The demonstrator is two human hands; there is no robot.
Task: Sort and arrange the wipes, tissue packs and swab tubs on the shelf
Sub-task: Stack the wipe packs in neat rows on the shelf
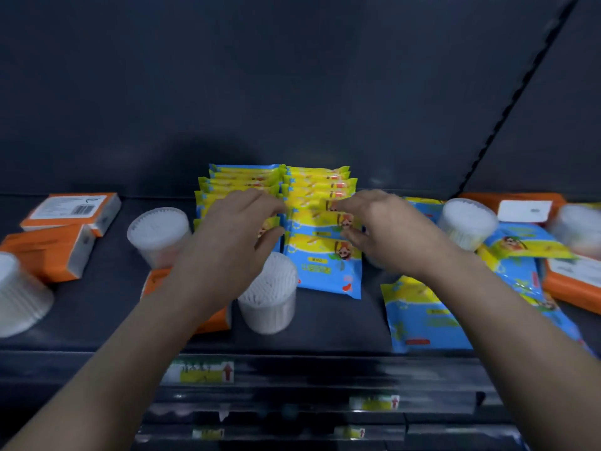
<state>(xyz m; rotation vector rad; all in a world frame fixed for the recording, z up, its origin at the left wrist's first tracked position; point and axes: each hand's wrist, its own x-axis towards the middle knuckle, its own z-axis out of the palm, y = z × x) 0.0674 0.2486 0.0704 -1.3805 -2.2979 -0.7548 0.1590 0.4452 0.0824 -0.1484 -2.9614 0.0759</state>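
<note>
We take the double row of wipe packs (320, 190), blue and yellow and standing overlapped at the middle back of the shelf (338, 323), as our marker. The left hand (234, 229) lies over its left column, fingers curved across the pack tops and thumb spread below; we cannot tell whether it grips a pack or only rests there. The right hand (387, 236) comes in from the row's right side with loosely spread fingers, its fingertips (338, 206) touching the right column and nothing clasped. Just in front of the row stands a swab tub (270, 294), touching the frontmost pack's lower left corner. A second tub (159, 232) stands near the row's left, with two orange tissue packs (71, 209) farther left and another orange pack (156, 278) partly hidden under the left forearm. To the row's front right lies a loose wipe pack (422, 314), flat and reaching the shelf edge. Farther right we see a third tub (468, 222), a loose heap of wipes (523, 249) and more orange packs (572, 281), all blurred.
</note>
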